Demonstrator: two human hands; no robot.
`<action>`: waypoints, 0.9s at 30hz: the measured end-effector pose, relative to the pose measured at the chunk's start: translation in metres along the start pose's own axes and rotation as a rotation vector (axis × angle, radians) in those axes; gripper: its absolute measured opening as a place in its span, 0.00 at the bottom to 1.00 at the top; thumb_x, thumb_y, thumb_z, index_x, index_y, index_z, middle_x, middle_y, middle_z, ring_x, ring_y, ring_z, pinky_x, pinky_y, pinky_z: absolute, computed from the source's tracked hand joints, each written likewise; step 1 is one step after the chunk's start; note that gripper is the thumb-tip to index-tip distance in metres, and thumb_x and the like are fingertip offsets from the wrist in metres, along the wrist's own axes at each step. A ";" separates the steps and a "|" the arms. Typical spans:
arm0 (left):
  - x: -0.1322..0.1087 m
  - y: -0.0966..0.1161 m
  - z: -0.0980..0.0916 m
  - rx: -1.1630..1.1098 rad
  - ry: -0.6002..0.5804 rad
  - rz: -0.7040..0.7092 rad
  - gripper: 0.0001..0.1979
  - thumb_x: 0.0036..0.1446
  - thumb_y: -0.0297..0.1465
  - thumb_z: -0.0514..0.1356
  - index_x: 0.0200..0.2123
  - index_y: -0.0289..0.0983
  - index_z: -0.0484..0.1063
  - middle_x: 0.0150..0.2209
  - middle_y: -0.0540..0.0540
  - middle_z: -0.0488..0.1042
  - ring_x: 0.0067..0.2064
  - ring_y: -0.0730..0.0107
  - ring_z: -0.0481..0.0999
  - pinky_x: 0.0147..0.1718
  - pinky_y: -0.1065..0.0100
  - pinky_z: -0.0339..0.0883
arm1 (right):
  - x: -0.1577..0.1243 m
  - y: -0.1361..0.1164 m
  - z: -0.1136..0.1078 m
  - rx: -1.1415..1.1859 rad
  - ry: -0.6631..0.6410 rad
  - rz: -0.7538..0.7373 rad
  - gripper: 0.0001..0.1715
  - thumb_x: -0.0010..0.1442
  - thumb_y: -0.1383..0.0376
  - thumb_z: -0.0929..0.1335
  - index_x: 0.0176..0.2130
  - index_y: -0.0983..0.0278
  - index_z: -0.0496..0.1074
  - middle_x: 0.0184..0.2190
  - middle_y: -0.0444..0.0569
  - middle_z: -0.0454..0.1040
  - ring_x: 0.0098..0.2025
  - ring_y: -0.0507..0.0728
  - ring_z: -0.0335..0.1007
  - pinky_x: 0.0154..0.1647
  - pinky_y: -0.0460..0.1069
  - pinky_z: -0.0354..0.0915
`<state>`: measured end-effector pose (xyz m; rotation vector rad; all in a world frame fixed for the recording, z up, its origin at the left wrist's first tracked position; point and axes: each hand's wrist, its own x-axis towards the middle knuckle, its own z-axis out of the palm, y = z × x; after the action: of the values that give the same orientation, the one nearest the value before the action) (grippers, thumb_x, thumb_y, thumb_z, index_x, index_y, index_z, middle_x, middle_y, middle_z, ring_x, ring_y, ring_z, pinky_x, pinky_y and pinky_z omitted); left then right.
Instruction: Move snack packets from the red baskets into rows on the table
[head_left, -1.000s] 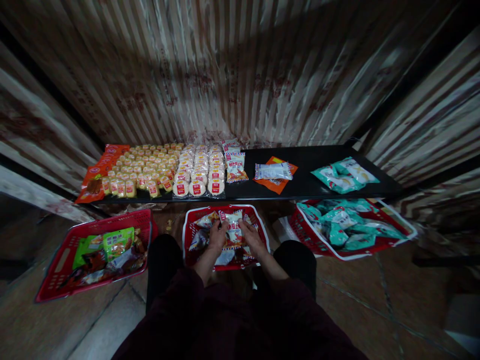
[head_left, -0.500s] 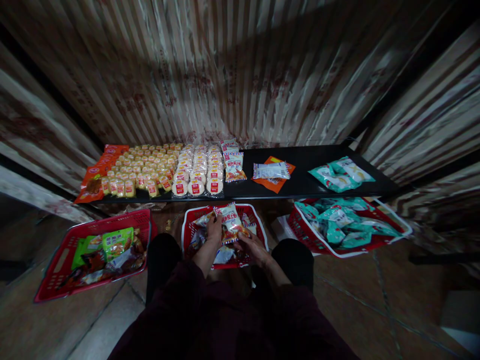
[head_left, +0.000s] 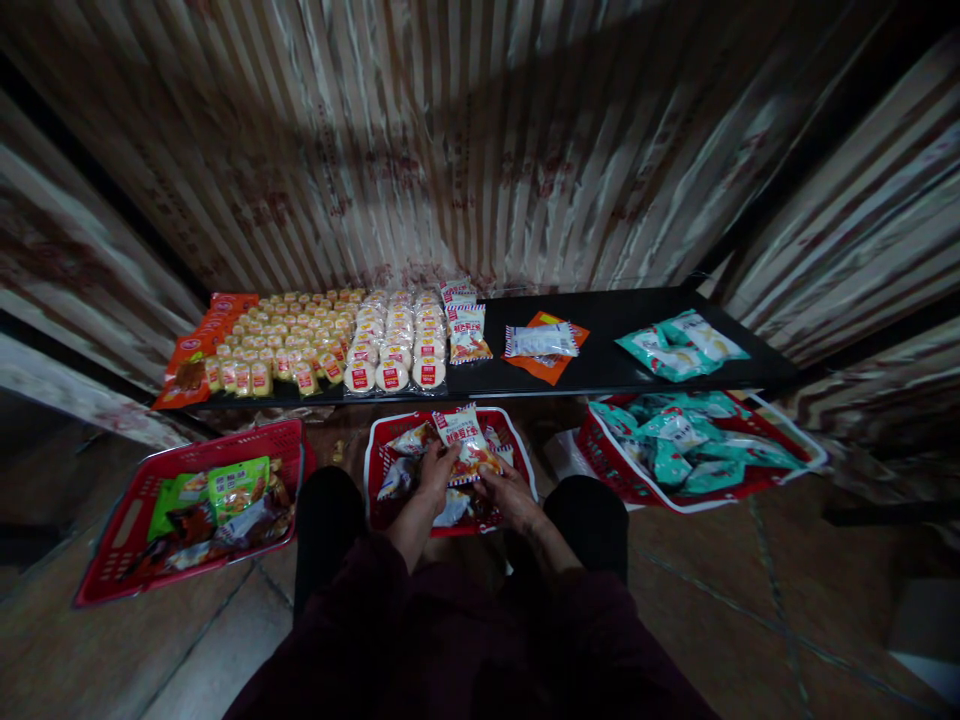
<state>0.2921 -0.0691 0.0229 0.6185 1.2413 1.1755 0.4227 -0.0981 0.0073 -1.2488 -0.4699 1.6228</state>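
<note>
Above the middle red basket point(head_left: 375, 435), a white and orange snack bag point(head_left: 463, 440) with striped ends is held between both hands. My left hand point(head_left: 435, 474) grips its left edge, and my right hand point(head_left: 508, 495) grips its lower right corner. More packets lie in the basket below. Similar bags point(head_left: 469, 335) sit on the black shelf point(head_left: 607, 320), beside rows of round white packaged cakes point(head_left: 391, 372). Farther right on the shelf, a striped packet point(head_left: 541, 341) rests on an orange one.
Small yellow packets point(head_left: 285, 340) cover the shelf's left part; teal bags point(head_left: 682, 346) lie at its right. A red basket point(head_left: 112, 540) with green packets stands left, another with teal bags point(head_left: 679, 435) right. Striped sheeting point(head_left: 480, 150) hangs behind.
My left hand has moved slightly right and down along the bag's left edge. The held bag has tilted a little. The shelf goods look unchanged.
</note>
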 end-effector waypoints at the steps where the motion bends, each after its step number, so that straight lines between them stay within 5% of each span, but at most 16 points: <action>1: 0.000 -0.002 -0.001 -0.012 -0.013 0.008 0.22 0.42 0.41 0.67 0.38 0.34 0.73 0.39 0.41 0.78 0.39 0.63 0.77 0.41 0.64 0.70 | 0.000 0.001 0.000 0.001 0.002 -0.003 0.24 0.45 0.64 0.75 0.44 0.58 0.73 0.35 0.44 0.79 0.33 0.52 0.76 0.31 0.45 0.73; 17: -0.002 -0.006 0.002 -0.122 0.059 0.095 0.22 0.38 0.38 0.70 0.37 0.33 0.73 0.39 0.41 0.78 0.36 0.64 0.77 0.39 0.64 0.70 | 0.008 0.013 -0.010 -0.064 -0.045 -0.045 0.40 0.44 0.62 0.76 0.55 0.57 0.66 0.31 0.41 0.78 0.23 0.47 0.70 0.21 0.41 0.67; 27: -0.004 0.002 0.003 -0.093 0.126 -0.001 0.16 0.45 0.37 0.66 0.37 0.35 0.74 0.32 0.46 0.77 0.30 0.70 0.75 0.33 0.68 0.69 | 0.005 0.015 -0.011 -0.055 -0.067 -0.057 0.31 0.46 0.63 0.76 0.50 0.57 0.71 0.30 0.42 0.78 0.22 0.47 0.69 0.20 0.41 0.66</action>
<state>0.2953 -0.0719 0.0269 0.4804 1.2847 1.2798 0.4256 -0.1032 -0.0114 -1.2139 -0.5897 1.6169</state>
